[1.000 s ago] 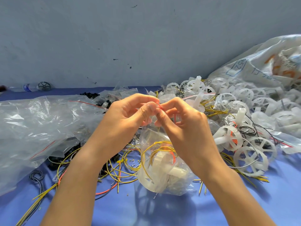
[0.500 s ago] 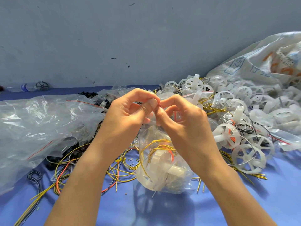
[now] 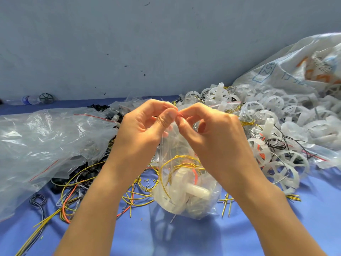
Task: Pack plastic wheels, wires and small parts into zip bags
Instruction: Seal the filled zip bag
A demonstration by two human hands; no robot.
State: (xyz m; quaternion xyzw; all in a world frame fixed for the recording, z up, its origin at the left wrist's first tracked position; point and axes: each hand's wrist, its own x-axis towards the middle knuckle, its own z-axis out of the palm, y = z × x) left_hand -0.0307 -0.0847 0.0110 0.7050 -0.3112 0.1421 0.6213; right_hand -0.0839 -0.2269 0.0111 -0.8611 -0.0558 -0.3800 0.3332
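Zip bag [image 3: 186, 200], holding a white wheel [image 3: 180, 179] and yellow wires [image 3: 184, 156], centre, over the blue counter [image 3: 184, 237]. Left hand [image 3: 140, 130] and right hand [image 3: 215, 137] each pinch its top edge, fingers curled, tips meeting. Step: likely sealing; next calls for pressing along the zip strip until closed.

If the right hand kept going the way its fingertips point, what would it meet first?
The left hand: the right hand points leftward at it, both pinching the top of the zip bag, fingertips apparently touching.
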